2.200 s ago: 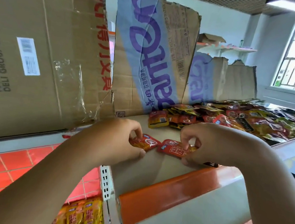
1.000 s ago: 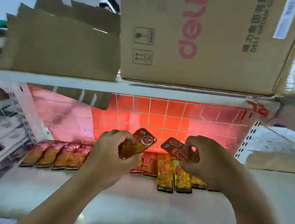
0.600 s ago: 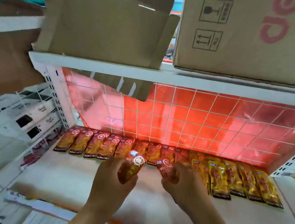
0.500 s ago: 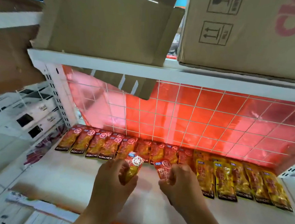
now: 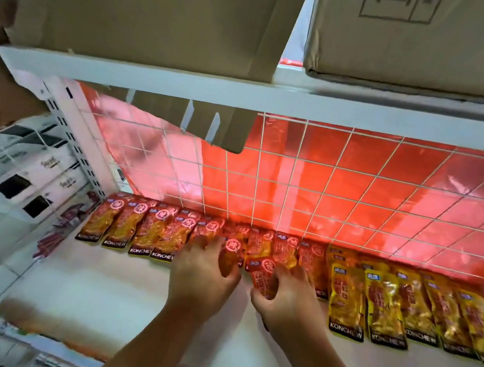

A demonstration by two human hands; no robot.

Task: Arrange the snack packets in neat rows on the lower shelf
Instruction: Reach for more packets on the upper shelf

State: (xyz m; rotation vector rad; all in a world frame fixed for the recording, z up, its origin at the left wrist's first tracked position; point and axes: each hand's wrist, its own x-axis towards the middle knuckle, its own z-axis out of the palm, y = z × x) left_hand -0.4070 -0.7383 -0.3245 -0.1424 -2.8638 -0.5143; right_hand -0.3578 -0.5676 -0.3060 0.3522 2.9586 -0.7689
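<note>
On the white lower shelf (image 5: 103, 288) a row of red snack packets (image 5: 146, 230) runs along the back from the left, and a row of yellow packets (image 5: 382, 301) continues to the right. My left hand (image 5: 200, 279) grips one red packet (image 5: 230, 255) low over the middle of the red row. Beside it my right hand (image 5: 286, 301) pinches a second red packet (image 5: 263, 276), tilted, just in front of the row. Packets behind both hands are partly hidden.
A red wire-grid back panel (image 5: 336, 191) closes the shelf behind. The white upper shelf (image 5: 185, 84) hangs close overhead and carries cardboard boxes (image 5: 417, 37). A perforated white upright (image 5: 74, 145) and white boxes (image 5: 28, 170) stand at the left.
Both hands, each with a red packet, came from the upper shelf pile down to the lower shelf and have moved forward to the middle of the red row.
</note>
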